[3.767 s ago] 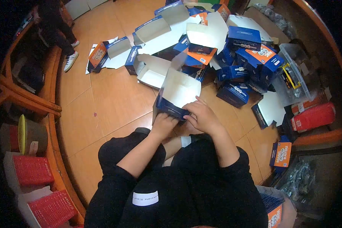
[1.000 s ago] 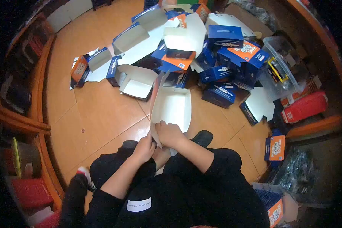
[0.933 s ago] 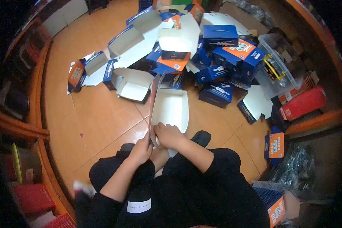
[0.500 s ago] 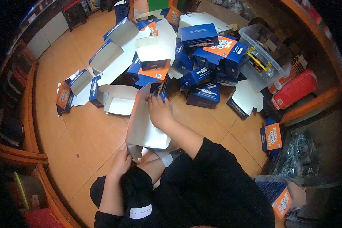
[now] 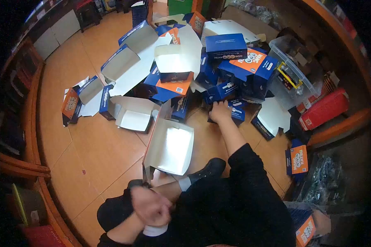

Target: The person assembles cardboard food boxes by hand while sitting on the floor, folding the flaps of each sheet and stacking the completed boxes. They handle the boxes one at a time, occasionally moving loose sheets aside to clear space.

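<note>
My right hand [image 5: 220, 111] reaches across the floor, its bent fingers gripping the left end of a closed dark blue cardboard box [image 5: 237, 114]. Directly before my lap stands an open cardboard box [image 5: 173, 144], white inside, its lid panel raised on the left side; neither hand is on it. Over my crossed legs, my left hand [image 5: 150, 206] is smeared by motion, with no box in contact with it.
Behind lie open white-lined boxes [image 5: 134, 119] and a pile of closed blue and orange boxes [image 5: 226, 45]. A clear plastic bin [image 5: 290, 76] with a yellow handle stands right, near a red package [image 5: 325, 109]. Wooden shelving [image 5: 22, 168] borders the left.
Both hands have let go of the open box, which now stands alone. My right hand has moved right to a closed blue box; my left hand has drawn back over my lap.
</note>
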The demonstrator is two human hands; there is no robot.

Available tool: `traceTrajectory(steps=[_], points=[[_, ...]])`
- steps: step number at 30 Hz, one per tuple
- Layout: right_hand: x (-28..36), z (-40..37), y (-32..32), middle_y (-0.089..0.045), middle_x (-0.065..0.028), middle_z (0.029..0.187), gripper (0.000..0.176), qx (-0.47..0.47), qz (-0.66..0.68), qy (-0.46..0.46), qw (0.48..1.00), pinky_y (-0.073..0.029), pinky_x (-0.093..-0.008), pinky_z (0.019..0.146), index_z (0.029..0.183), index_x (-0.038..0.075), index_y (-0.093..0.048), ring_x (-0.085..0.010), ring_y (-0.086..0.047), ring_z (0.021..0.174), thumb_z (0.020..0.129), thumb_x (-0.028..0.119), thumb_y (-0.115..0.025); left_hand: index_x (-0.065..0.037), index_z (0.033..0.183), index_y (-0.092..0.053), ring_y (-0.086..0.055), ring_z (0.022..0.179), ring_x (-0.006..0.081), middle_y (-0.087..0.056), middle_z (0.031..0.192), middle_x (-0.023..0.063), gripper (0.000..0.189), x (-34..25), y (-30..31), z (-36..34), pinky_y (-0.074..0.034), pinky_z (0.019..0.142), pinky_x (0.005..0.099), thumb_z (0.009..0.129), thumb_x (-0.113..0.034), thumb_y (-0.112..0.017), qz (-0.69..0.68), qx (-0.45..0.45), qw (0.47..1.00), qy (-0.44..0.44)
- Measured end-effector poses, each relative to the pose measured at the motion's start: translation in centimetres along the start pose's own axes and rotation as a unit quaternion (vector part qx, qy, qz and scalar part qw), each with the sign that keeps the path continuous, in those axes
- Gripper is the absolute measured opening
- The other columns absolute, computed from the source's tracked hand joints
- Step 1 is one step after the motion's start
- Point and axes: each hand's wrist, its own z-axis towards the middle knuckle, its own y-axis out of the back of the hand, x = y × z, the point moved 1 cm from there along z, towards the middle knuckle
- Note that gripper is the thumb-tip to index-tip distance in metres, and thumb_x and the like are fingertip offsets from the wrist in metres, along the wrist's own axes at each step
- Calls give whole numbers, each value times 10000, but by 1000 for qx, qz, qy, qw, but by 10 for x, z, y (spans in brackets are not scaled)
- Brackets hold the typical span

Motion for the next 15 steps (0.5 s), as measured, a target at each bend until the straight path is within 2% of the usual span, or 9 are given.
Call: traceTrajectory(steps=[2, 5, 8, 9, 12, 13, 15], points=[[-19, 14, -25, -395, -144, 1368, 518, -46, -71, 47, 995, -210, -577, 1057, 1251, 65, -505, -312, -284, 1318, 843, 384, -537, -67, 1220, -511, -541, 1002, 342, -524, 1135, 151, 507, -15, -9, -9, -439, 869, 408, 724, -103, -611, -146, 140, 971, -128], [-19, 9, -29, -423, -125, 1304, 543, -28, -80, -21, 996, -153, -605, 1064, 1264, 105, -500, -307, -294, 1291, 846, 450, -536, -99, 1230, -511, -513, 1086, 330, -521, 1169, 125, 480, 11, -50, -6, -410, 924, 430, 761, -141, -605, -100, 174, 978, 62], [-21, 7, -45, -389, -116, 1313, 446, -8, -89, -14, 996, -157, -625, 1052, 1249, 100, -514, -293, -306, 1284, 885, 357, -493, -107, 1277, -466, -431, 1205, 339, -467, 1270, 117, 518, 19, -49, -3, -336, 1002, 538, 776, -100, -598, 46, 219, 969, 100], [-23, 7, -51, -471, -121, 1285, 358, -41, -89, 6, 995, -163, -630, 1046, 1221, 107, -544, -295, -360, 1266, 896, 233, -461, -119, 1252, -491, -370, 1256, 332, -471, 1256, 96, 492, 26, -52, -7, -268, 1044, 520, 773, -159, -595, 56, 230, 965, 112], [-26, -5, -52, -583, -120, 1196, 316, -25, -192, 65, 979, -187, -632, 1036, 1151, 123, -605, -319, -448, 1212, 886, 146, -436, -135, 1240, -500, -365, 1262, 335, -476, 1251, 83, 446, 33, -60, -11, -257, 1054, 523, 798, -132, -556, 73, 207, 968, 122], [-31, -6, -51, -601, -119, 1171, 306, -6, -197, 60, 979, -230, -607, 1027, 1131, 121, -618, -316, -482, 1179, 869, 151, -463, -154, 1225, -512, -365, 1262, 332, -485, 1239, 69, 420, 34, -61, -10, -245, 1065, 522, 809, -105, -524, 79, 203, 966, 137], [-49, -8, -46, -636, -118, 1121, 289, 32, -207, 46, 977, -316, -557, 1010, 1091, 117, -645, -309, -550, 1114, 835, 163, -519, -163, 1223, -509, -363, 1253, 336, -483, 1237, 62, 444, 39, -66, -16, -286, 1055, 485, 788, -82, -543, 104, 196, 965, 141]])
